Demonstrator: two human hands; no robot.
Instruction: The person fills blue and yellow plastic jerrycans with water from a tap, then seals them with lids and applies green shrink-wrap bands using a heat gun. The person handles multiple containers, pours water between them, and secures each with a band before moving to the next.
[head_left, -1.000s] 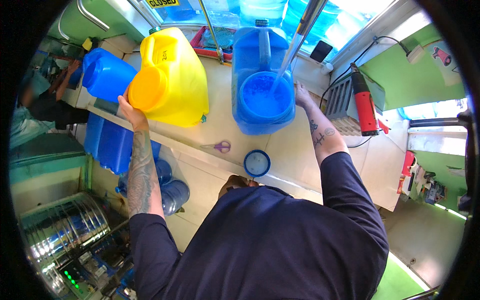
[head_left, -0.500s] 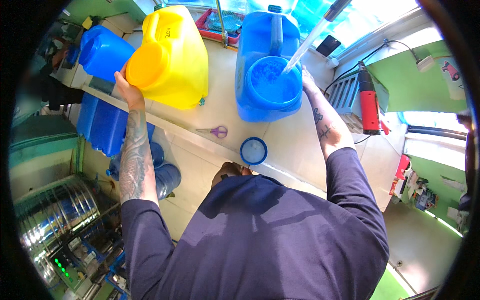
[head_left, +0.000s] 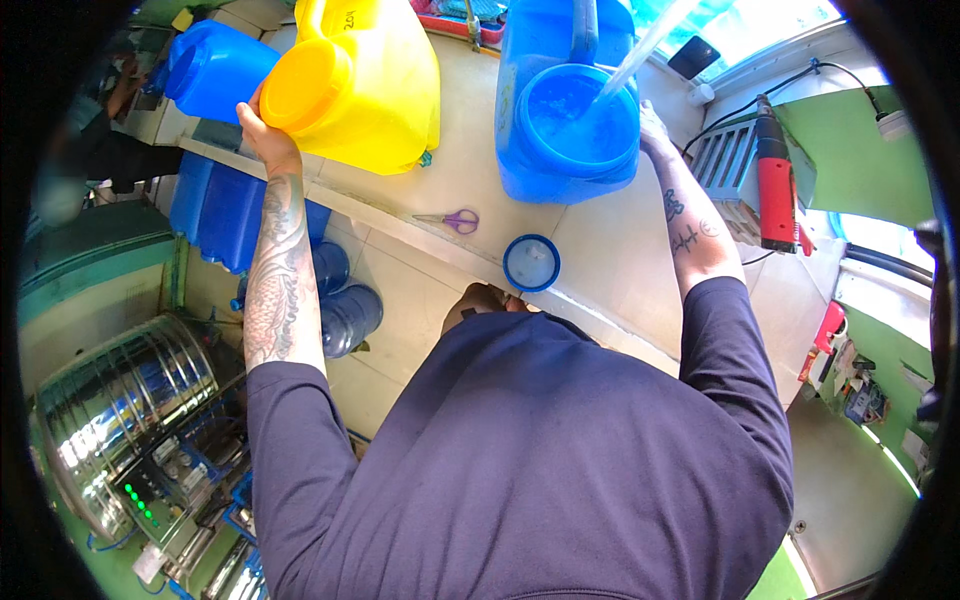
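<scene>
A large yellow plastic jug with a round yellow cap stands on the left of the counter. My left hand is closed against it beside the cap, some fingers hidden behind. To the right stands a blue jug with its wide mouth uncovered. Water pours from above into that mouth and churns white inside. My right hand lies along the blue jug's right side, fingers stretched out. A round blue-rimmed lid rests near the counter's front edge.
Purple-handled scissors lie between the jugs and the front edge. At right are a red heat gun and a dark phone. A second blue jug stands far left. Clear blue bottles stand below, near a shiny steel tank.
The whole view has shifted, so the counter and jugs sit higher and further right. Both hands stay at their jugs, and water keeps pouring into the blue one.
</scene>
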